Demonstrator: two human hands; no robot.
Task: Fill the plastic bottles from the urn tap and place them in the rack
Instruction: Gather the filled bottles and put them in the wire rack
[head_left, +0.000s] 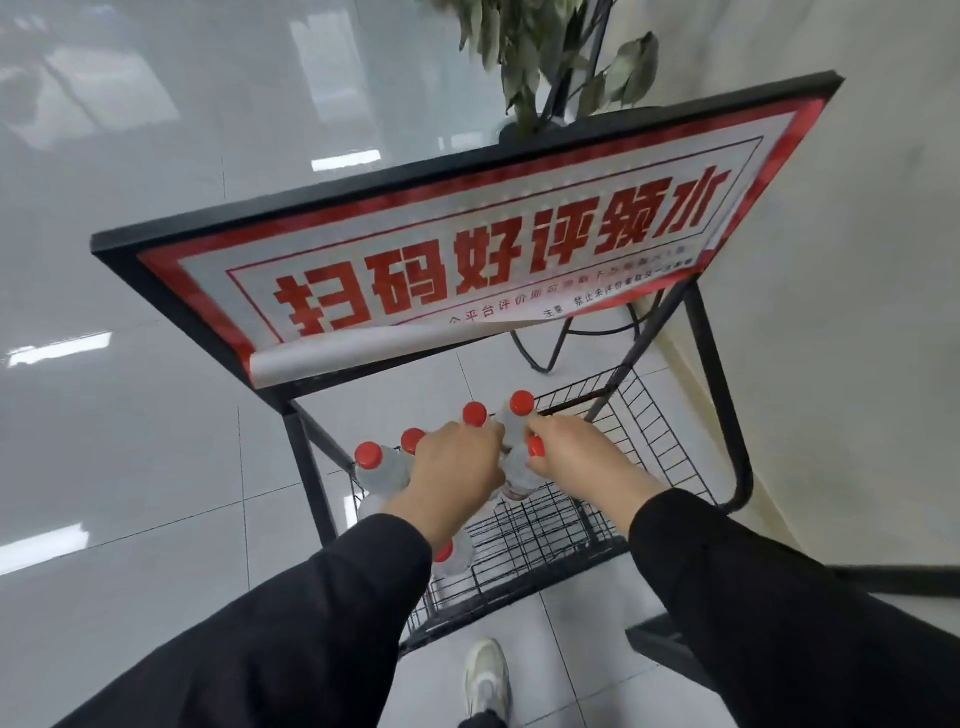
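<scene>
Low centre of frame, both hands in the rack (613, 509): left hand (457, 478) grips one bottle, right hand (576, 457) pinches a capped bottle (522, 467); racking step, next seat them upright beside the row and release.

Black wire rack (550, 525) on metal frame, standing on pale tiled floor (182, 493). Clear plastic bottles (382, 470) with red caps upright in the wire basket, clustered at its left and far side. Right part of the basket grid bare. Red-and-white sign (467, 249) tops the frame.

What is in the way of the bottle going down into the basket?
Nothing visible. The right hand holds a bottle above the wire rack, with bare mesh below; other bottles stand to its left.
</scene>
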